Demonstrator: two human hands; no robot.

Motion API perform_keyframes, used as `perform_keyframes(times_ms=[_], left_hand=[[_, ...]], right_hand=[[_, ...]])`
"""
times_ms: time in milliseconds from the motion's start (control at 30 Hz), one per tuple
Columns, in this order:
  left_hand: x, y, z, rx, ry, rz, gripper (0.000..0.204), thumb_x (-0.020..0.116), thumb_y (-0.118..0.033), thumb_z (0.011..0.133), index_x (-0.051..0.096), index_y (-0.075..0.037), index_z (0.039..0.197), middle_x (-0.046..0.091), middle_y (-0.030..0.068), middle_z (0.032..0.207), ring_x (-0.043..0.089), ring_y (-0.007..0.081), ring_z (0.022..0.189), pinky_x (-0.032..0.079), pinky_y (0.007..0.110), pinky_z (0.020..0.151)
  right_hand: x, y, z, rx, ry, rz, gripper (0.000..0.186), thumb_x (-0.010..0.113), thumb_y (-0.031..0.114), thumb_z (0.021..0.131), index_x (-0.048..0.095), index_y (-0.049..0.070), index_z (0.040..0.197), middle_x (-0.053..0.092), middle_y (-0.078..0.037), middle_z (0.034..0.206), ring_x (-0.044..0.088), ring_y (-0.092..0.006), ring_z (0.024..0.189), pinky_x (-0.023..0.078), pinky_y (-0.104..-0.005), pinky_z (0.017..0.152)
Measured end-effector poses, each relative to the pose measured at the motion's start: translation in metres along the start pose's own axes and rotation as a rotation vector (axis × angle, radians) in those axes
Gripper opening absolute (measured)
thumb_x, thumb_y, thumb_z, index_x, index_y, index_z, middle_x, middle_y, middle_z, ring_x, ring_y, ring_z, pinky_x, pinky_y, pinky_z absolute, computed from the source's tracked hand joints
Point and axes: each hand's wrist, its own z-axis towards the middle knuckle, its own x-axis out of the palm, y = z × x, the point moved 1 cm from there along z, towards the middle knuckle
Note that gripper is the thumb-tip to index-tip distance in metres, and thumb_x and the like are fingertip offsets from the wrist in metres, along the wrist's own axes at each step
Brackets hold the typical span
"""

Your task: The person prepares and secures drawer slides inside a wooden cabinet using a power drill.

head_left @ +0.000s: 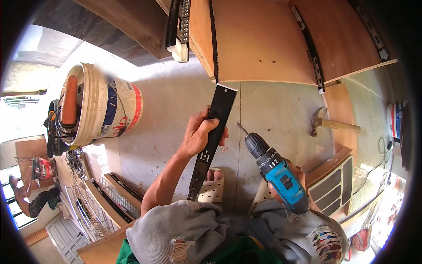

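Note:
My left hand (196, 135) is closed around a long black drawer slide (223, 104). Its wide end points up toward the cabinet, and its narrower, slotted end reaches down near my leg. In my right hand (300, 173), mostly hidden behind the tool, is a blue and black cordless drill (283, 181). The thin bit (240, 127) points up and left, apart from the slide. Above the hands stands a wooden cabinet (259, 44) with black slides (312, 50) fixed on its panels.
A claw hammer (336, 125) lies at the right, over a wooden board. On the left, a white bucket (99, 105) holds an orange-handled tool and cables. Wooden frames with wire racks (94, 211) stand lower left. Another person (33, 202) is at the far left.

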Motion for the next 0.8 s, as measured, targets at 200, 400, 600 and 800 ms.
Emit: perform_keyframes(times_ms=[200,400,600,800], left_hand=[[0.024,-0.005,-0.011,0.064,0.168,-0.039,0.032,0.071,-0.021,0.091,0.054,-0.004,0.112,0.064,0.0079,0.082,0.065,0.0166,0.076,0.054,0.032,0.069],[0.042,-0.006,-0.021,-0.169,0.212,0.094,0.067,0.09,-0.053,0.067,0.064,0.001,0.098,0.059,-0.001,0.068,0.059,0.0118,0.064,0.048,0.03,0.057],[0.054,0.016,-0.026,0.004,0.135,0.225,0.072,0.089,-0.063,0.062,0.063,0.005,0.068,0.05,0.0033,0.054,0.054,0.016,0.055,0.041,0.038,0.05],[0.06,0.006,-0.028,0.015,0.124,0.222,0.074,0.087,-0.066,0.061,0.061,0.004,0.062,0.047,0.0041,0.05,0.052,0.0157,0.05,0.04,0.039,0.047]], right_hand=[[-0.038,0.054,0.005,-0.772,0.3,-0.712,0.021,0.076,0.017,0.079,0.069,0.007,0.097,0.067,-0.002,0.079,0.063,-0.0184,0.068,0.054,-0.0328,0.067],[-0.051,0.107,-0.018,-0.415,0.331,-0.859,0.014,0.072,0.017,0.079,0.07,0.009,0.09,0.068,-0.009,0.082,0.067,-0.0274,0.073,0.054,-0.0398,0.062],[-0.036,0.127,-0.034,-0.107,0.308,-0.844,0.029,0.076,0.015,0.074,0.067,0.007,0.101,0.068,-0.009,0.09,0.066,-0.0245,0.074,0.054,-0.0341,0.066],[-0.064,0.118,-0.052,0.179,0.234,-0.784,0.044,0.079,0.019,0.072,0.064,0.005,0.111,0.069,-0.008,0.091,0.068,-0.0226,0.076,0.055,-0.0329,0.069]])
